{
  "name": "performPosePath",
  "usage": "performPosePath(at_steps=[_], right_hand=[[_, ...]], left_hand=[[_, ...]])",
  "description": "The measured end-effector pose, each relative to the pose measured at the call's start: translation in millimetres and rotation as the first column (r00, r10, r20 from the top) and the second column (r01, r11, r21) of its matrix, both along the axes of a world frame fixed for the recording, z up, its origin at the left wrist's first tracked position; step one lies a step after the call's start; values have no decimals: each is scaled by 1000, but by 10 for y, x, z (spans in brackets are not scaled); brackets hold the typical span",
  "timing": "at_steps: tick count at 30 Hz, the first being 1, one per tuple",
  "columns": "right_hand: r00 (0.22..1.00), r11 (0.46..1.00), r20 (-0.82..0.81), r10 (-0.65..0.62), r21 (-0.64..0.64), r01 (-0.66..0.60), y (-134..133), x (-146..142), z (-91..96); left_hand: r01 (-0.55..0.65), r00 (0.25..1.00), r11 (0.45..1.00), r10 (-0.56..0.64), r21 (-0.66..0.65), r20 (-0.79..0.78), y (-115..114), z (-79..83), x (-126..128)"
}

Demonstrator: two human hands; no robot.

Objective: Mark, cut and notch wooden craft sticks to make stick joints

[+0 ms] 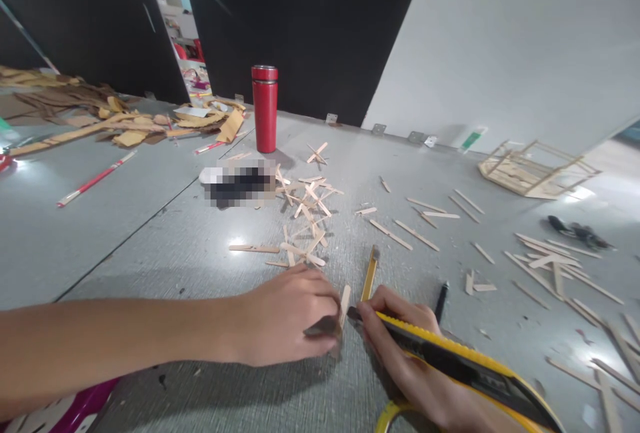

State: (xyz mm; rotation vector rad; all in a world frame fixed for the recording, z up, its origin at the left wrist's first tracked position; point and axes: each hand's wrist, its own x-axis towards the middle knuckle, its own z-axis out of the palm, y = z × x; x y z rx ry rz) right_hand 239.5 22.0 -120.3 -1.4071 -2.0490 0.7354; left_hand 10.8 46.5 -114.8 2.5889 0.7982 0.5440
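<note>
My left hand (287, 319) is closed, pinching a flat wooden craft stick (344, 306) and holding it against the grey table (150, 253). My right hand (410, 353) grips a yellow and black utility knife (460, 363), its blade tip touching the stick near my left fingertips. Just beyond the stick lies a yellow strip (370, 274), possibly a ruler. A black pen (441, 299) rests right of my right hand.
Several loose sticks (305, 213) lie scattered ahead and to the right (550, 263). A red thermos (265, 108) stands at the back. A stick-frame model (535, 169) sits far right; cardboard scraps (100, 119) are piled far left. A tape roll (395, 416) pokes in at the bottom edge.
</note>
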Motion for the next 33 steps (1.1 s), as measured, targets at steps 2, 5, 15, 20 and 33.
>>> performPosePath(at_steps=[2, 5, 15, 20, 33], right_hand=[[1000, 1000, 7, 10, 0, -10, 3, -1, -10], [1000, 1000, 0, 5, -20, -5, 0, 6, -26], [998, 998, -30, 49, -34, -50, 13, 0, 5], [996, 997, -67, 60, -38, -62, 27, -6, -30], [973, 978, 149, 175, 88, -190, 140, 75, 16]], left_hand=[[-26, 1000, 999, 26, -28, 10, 1, -69, 32], [-64, 998, 998, 64, 5, 25, 23, -148, 59], [-38, 995, 968, 13, -246, -101, 158, -96, -28], [-40, 996, 943, 12, -331, -84, 196, -113, -35], [-30, 997, 876, -8, -481, -76, 255, -35, -34]])
